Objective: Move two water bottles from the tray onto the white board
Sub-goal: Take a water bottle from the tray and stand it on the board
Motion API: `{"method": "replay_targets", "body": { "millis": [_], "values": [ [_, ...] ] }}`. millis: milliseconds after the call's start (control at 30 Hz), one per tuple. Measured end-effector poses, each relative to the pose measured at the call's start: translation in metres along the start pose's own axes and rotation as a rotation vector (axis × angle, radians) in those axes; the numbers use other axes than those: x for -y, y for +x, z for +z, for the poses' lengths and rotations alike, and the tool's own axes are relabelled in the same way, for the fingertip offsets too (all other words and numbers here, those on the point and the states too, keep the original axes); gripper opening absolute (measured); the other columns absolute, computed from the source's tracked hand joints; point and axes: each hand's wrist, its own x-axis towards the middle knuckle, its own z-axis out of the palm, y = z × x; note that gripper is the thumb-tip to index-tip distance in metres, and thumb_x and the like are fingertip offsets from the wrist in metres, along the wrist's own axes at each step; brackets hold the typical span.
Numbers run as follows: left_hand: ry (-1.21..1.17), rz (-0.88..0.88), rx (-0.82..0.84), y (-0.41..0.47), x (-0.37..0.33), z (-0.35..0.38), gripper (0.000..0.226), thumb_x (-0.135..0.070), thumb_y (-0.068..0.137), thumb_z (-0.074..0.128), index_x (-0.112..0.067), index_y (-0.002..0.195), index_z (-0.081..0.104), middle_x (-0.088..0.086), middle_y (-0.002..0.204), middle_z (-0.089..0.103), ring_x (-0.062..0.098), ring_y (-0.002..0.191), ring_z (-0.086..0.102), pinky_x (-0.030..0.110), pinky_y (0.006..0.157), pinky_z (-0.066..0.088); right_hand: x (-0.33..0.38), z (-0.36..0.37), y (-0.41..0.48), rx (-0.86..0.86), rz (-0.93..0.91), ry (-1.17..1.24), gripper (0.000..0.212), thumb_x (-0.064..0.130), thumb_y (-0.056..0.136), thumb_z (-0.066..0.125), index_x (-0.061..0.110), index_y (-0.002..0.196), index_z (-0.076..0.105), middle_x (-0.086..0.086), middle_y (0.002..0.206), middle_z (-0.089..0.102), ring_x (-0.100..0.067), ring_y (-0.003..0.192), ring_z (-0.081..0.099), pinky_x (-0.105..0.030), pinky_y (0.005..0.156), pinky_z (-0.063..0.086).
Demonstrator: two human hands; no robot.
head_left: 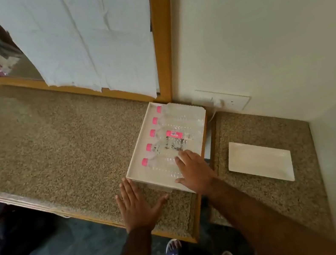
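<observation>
A cream tray lies on the speckled stone counter and holds several clear water bottles with pink caps, side by side, caps to the left. The nearest bottle lies under the fingers of my right hand, which rests spread over the tray's near right corner without closing on anything. My left hand lies flat and open on the counter just in front of the tray's near left corner. The white board lies empty on the lower counter section to the right of the tray.
The counter runs left to a wooden front edge. A framed window covered with white paper stands behind. A wall socket with a plugged cable sits behind the tray. A cream wall bounds the right side. My sandalled feet stand below.
</observation>
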Motion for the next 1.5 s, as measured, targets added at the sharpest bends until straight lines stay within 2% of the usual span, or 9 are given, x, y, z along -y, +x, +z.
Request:
{"method": "replay_targets", "body": {
  "millis": [133,300,433,600,800,1033,1200,1367,1500],
  "values": [
    [0.023,-0.028,0.044,0.002,0.005,0.012,0.144,-0.107,0.069,0.017,-0.002,0.164,-0.01,0.018,0.175,-0.008,0.031,0.163,-0.011,0.058,0.132,0.002,0.009,0.0,0.008,0.008,0.032,0.017,0.068,0.039,0.093,0.066,0.002,0.145,0.042,-0.016,0.142,0.049,-0.031,0.129,0.047,-0.041,0.106,0.045],
    [0.052,0.002,0.049,0.001,0.009,0.02,0.144,-0.106,0.071,0.024,0.0,0.163,-0.011,0.019,0.175,-0.013,0.031,0.162,-0.016,0.058,0.132,-0.001,0.017,-0.007,0.016,0.025,0.07,0.022,0.048,0.026,0.093,0.066,0.004,0.133,0.05,-0.015,0.128,0.056,-0.029,0.115,0.054,-0.039,0.091,0.051],
    [0.05,0.001,0.053,0.001,0.01,0.022,0.145,-0.106,0.071,0.028,-0.001,0.163,-0.01,0.018,0.175,-0.013,0.03,0.162,-0.017,0.058,0.131,-0.002,0.027,-0.009,0.021,0.058,0.105,0.065,0.048,0.023,0.09,0.068,0.005,0.13,0.049,-0.014,0.122,0.059,-0.03,0.111,0.057,-0.04,0.086,0.05],
    [0.045,0.003,0.056,0.003,0.011,0.025,0.146,-0.108,0.068,0.018,-0.002,0.164,-0.011,0.017,0.175,-0.014,0.03,0.162,-0.017,0.058,0.131,-0.003,0.035,-0.002,0.027,0.108,0.189,0.126,0.041,0.01,0.092,0.065,0.004,0.13,0.051,-0.014,0.123,0.065,-0.031,0.111,0.064,-0.041,0.09,0.052],
    [0.055,0.008,0.041,0.004,0.013,0.029,0.146,-0.108,0.07,0.021,-0.002,0.164,-0.011,0.017,0.175,-0.013,0.029,0.162,-0.017,0.058,0.132,-0.002,0.034,-0.001,0.035,0.11,0.207,0.186,0.044,0.02,0.086,0.075,0.007,0.123,0.056,-0.012,0.117,0.068,-0.031,0.106,0.067,-0.038,0.084,0.054],
    [0.076,-0.018,0.092,0.004,0.011,0.025,0.145,-0.108,0.07,0.02,-0.002,0.162,-0.016,0.016,0.173,-0.021,0.028,0.16,-0.023,0.055,0.131,-0.008,0.038,0.002,0.037,0.031,0.201,0.103,0.042,0.037,0.083,0.074,0.013,0.116,0.062,-0.008,0.11,0.072,-0.029,0.114,0.054,-0.04,0.09,0.043],
    [0.045,0.006,0.117,0.001,0.018,0.014,0.146,-0.108,0.068,0.026,-0.006,0.164,-0.014,0.016,0.175,-0.015,0.027,0.162,-0.018,0.053,0.132,-0.005,0.033,0.001,0.023,-0.032,0.241,0.277,0.053,0.045,0.08,0.076,0.014,0.121,0.06,-0.012,0.11,0.067,-0.03,0.109,0.057,-0.039,0.088,0.051],
    [0.01,0.021,-0.026,0.004,0.026,-0.014,0.14,-0.104,0.072,0.026,-0.004,0.165,-0.003,0.021,0.175,0.001,0.031,0.163,-0.003,0.057,0.132,0.004,-0.005,-0.022,0.004,-0.094,0.319,0.602,0.081,0.062,0.073,0.078,0.018,0.136,0.055,-0.014,0.119,0.064,-0.029,0.113,0.059,-0.035,0.092,0.052],
    [0.026,0.139,-0.088,0.025,-0.006,-0.043,0.135,-0.101,0.076,0.023,-0.001,0.165,0.003,0.021,0.175,0.004,0.03,0.163,-0.001,0.054,0.133,0.003,-0.051,-0.047,-0.015,-0.164,0.36,0.898,0.066,0.054,0.07,0.084,0.021,0.123,0.062,0.002,0.109,0.072,-0.016,0.097,0.07,-0.019,0.069,0.051]
  ]
}}
